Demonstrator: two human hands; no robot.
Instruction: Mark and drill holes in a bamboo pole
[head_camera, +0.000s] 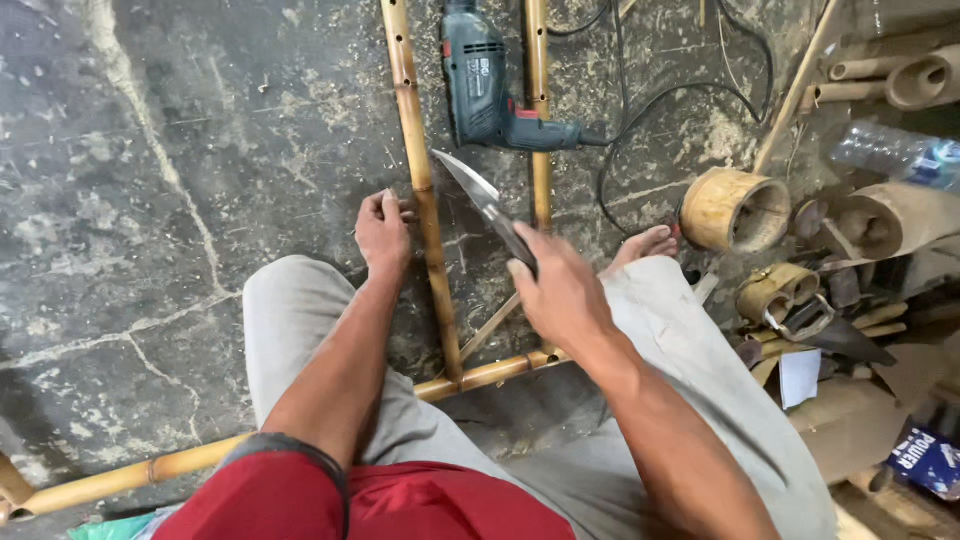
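Note:
My left hand (384, 233) rests fingers-down on the floor against a long bamboo pole (420, 170) that runs away from me. My right hand (556, 288) is closed on the handle of a large knife (480, 195), blade raised and pointing up-left above the frame. The pole joins a cross pole (490, 373) near my knees, with a second upright pole (540, 110) on the right and a thin diagonal stick (492, 325) between them. My knees in grey trousers flank the frame, and a bare foot (645, 245) shows beside my right hand.
A dark green electric drill (485, 85) lies on the cracked concrete floor between the poles, its black cable (670, 100) looping right. Cut bamboo sections (735, 208), tools, a plastic bottle (890, 150) and scraps pile up at the right. Sawdust is scattered around.

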